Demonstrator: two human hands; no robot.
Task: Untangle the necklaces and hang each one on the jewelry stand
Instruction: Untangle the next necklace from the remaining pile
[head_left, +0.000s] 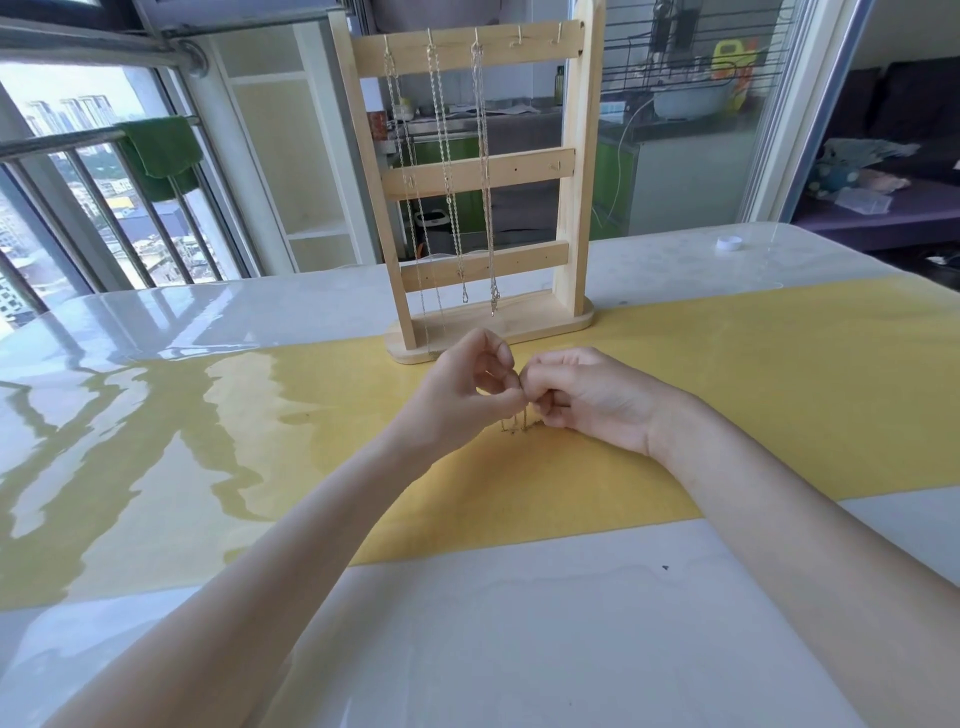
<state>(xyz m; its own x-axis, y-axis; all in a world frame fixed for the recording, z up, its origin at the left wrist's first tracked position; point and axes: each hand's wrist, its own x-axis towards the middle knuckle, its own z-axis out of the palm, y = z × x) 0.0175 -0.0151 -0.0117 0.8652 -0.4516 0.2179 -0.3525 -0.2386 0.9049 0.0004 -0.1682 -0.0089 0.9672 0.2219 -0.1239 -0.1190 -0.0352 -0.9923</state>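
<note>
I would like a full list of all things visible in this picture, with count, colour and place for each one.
jewelry stand: one, pale wood, upright on the table behind the hands
hanging necklaces: three, silvery, on the top bar's left three hooks
free hooks: two, pale, right end of the top bar
thin chain: count unclear, gold-toned, pinched between both hands, hanging to the table
table: one, glossy white with a yellow band
small cap: one, white, far right of the table
cloth: one, green, on the balcony railing
left hand: one, pinching the chain
right hand: one, pinching the chain

White cap (728, 242) on table (519, 623); green towel (162, 150) on railing (62, 143).
</note>
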